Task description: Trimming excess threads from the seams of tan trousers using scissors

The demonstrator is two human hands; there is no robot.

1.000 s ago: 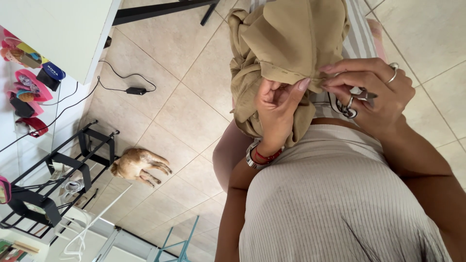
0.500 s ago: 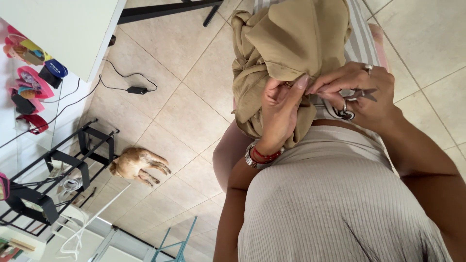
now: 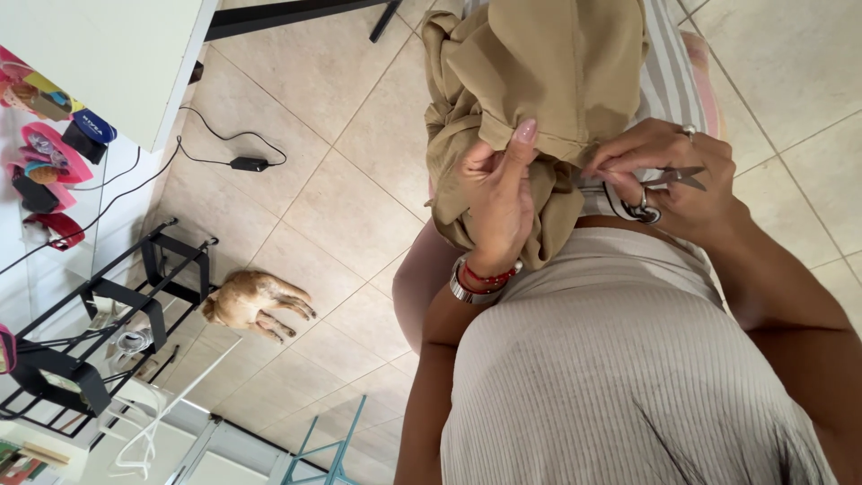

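1. My left hand (image 3: 498, 202) pinches a fold of the tan cloth (image 3: 539, 81), fingers curled shut on it and the thumb pressed up along the hem.

2. My right hand (image 3: 669, 175) is closed around small scissors (image 3: 664, 180), fingers through the loops; the blades lie against the hem just right of my left thumb. Whether the blades are apart or together I cannot tell.

3. The cloth hangs bunched in front of my chest, above my ribbed top (image 3: 620, 359), and drapes down behind my left hand to the wrist.

4. Red and silver bracelets (image 3: 480, 278) circle my left wrist, just below the cloth's lower edge.

5. A ring (image 3: 689, 132) shows on my right hand, right of the cloth.

6. Striped fabric (image 3: 669, 81) lies behind the cloth, along its right side.

7. On the tiled floor (image 3: 341, 171), well left of the cloth and lower in the frame, a small tan dog (image 3: 256, 304) lies on its side.

8. A black power adapter (image 3: 249, 163) with its cable rests on the floor, left of the cloth.

9. A black metal rack (image 3: 108, 305) stands further left of the cloth, just beyond the dog.

10. Bright sandals (image 3: 54, 153) sit far left of the cloth, at the frame's edge.
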